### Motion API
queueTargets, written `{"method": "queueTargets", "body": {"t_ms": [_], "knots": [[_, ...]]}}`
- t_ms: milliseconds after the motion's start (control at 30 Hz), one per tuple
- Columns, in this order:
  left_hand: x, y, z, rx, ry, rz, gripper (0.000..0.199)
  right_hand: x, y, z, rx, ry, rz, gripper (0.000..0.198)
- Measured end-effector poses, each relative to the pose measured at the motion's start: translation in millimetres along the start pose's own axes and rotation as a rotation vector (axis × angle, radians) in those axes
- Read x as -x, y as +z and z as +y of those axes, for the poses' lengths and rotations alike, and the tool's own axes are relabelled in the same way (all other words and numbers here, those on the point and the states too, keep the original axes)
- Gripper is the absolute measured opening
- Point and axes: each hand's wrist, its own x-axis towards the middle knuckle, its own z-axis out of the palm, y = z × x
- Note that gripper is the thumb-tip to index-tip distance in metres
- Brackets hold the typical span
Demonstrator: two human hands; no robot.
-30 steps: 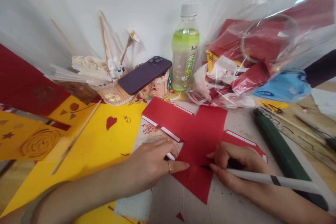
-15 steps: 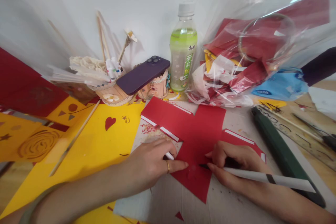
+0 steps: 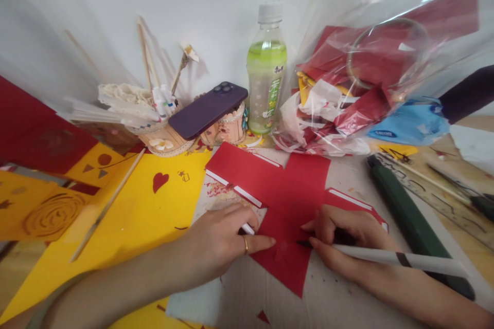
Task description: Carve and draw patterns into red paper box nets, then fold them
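Note:
A red cross-shaped paper [image 3: 266, 180] with white strips along some edges lies flat in the middle of the view. My left hand [image 3: 224, 239] rests on its lower left part, thumb stretched over the paper. Curled fingers of that hand hold a small white cylinder [image 3: 247, 228], which looks like a pen cap; most of it is hidden. On the paper's lower right, my right hand [image 3: 343, 239] grips a white pen [image 3: 370, 254] with a black band. The pen's dark tip is at the paper, close to a faint mark.
Yellow paper [image 3: 154, 216] with a red heart [image 3: 160, 182] spreads to the left, a thin wooden stick [image 3: 111, 200] across it. Behind stand a purple phone [image 3: 208, 110] on small wooden baskets, a drink bottle [image 3: 267, 72] and a clear bag [image 3: 328, 113] of scraps. A dark green cutter-like tool [image 3: 409, 211] lies right.
The pen tip and my right hand have shifted slightly right across the red paper. My left hand stays in place on it. The whole view has drifted a little.

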Motion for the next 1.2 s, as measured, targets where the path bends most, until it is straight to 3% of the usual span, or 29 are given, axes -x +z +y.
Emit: {"method": "queueTargets", "body": {"t_ms": [200,400,567,700,833,1000,1200], "knots": [[-2,-1,4,0.139,-0.139,0.004,0.021,1,-1,-4,0.002,0.03,0.016,0.026],[-1,2,1,0.148,-0.158,0.033,0.018,0,0,-1,0.004,0.005,0.006,0.027],[0,2,-1,0.02,0.032,0.032,0.013,0,-1,1,0.021,-0.036,0.002,0.027],[1,1,-2,0.035,-0.038,0.022,0.012,1,-2,-1,-0.03,-0.018,0.064,0.027],[2,0,-2,-0.052,0.039,-0.036,0.019,0,0,2,-0.102,-0.007,0.139,0.033],[-1,0,3,-0.004,-0.112,-0.039,0.026,2,3,9,-0.094,-0.001,0.085,0.025],[-5,2,6,0.031,-0.175,-0.026,0.039,4,3,11,-0.038,-0.05,0.006,0.026]]}}
